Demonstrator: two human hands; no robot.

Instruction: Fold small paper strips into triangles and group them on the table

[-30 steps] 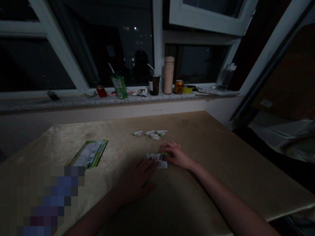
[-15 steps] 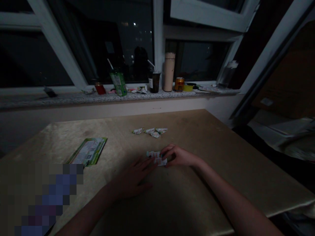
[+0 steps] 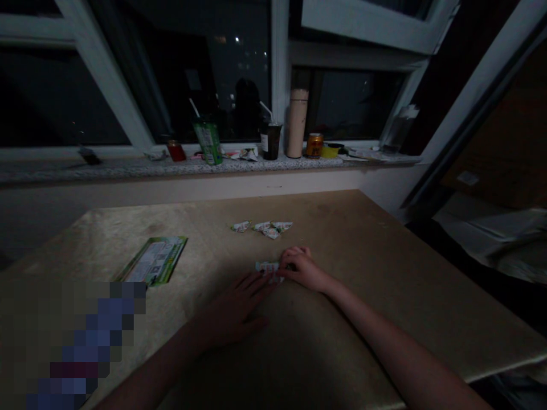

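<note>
A small white-and-teal printed wrapper (image 3: 267, 266) lies on the table between my hands. My left hand (image 3: 233, 307) rests palm down, fingers stretched, with its fingertips on the wrapper's near edge. On the other side my right hand (image 3: 301, 270) has its fingers curled in at the wrapper's right end, which they partly hide. Beyond the hands are several crumpled white-and-green folded wrappers (image 3: 270, 233), a few of them close together and one (image 3: 241, 226) slightly apart to the left.
A green printed packet (image 3: 171, 259) lies on the table (image 3: 342, 222) at left, beside a blurred-out patch. Along the windowsill (image 3: 239, 165) stand a green cup (image 3: 208, 142), a dark drink cup (image 3: 271, 141), a pale flask (image 3: 297, 125), a golden can (image 3: 314, 146) and a red jar (image 3: 176, 151).
My right hand's fingers have curled in, and the wrapper's lower right part is now more covered or folded. My left hand stays flat in nearly the same place. The view has shifted slightly.
</note>
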